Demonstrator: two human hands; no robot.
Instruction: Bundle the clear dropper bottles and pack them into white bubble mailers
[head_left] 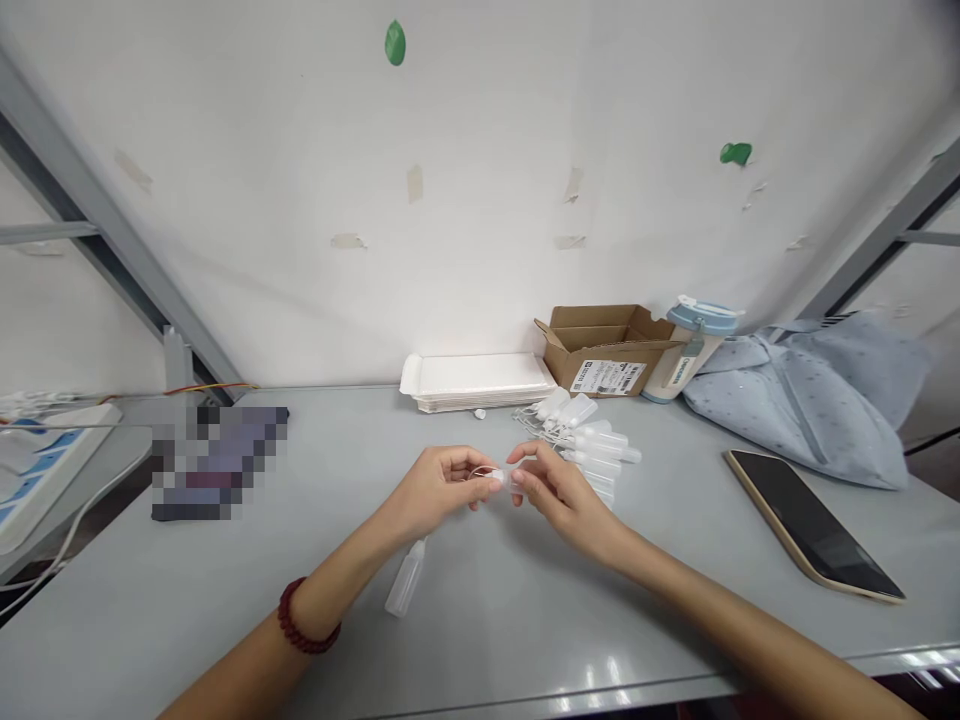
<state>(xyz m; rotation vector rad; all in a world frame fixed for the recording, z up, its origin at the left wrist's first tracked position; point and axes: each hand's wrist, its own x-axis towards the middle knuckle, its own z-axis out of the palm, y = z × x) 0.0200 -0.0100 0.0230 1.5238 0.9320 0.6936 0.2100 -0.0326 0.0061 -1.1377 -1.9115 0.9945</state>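
Observation:
My left hand point(439, 485) and my right hand point(559, 495) meet over the middle of the grey table point(525, 620). Both pinch a small white plastic bottle point(501, 479) between their fingertips, and a thin loop of string shows beside it. A clear plastic bottle point(405, 580) lies on the table under my left wrist, which wears a dark red bead bracelet point(304, 622). A pile of several small white bottles with strings point(592, 440) lies just beyond my right hand.
A stack of white trays point(480, 380) and an open cardboard box point(604, 350) stand at the wall. A lidded cup point(690, 350), a blue cloth bag point(817, 400) and a tablet point(810, 525) lie right. A power strip point(45, 465) sits far left.

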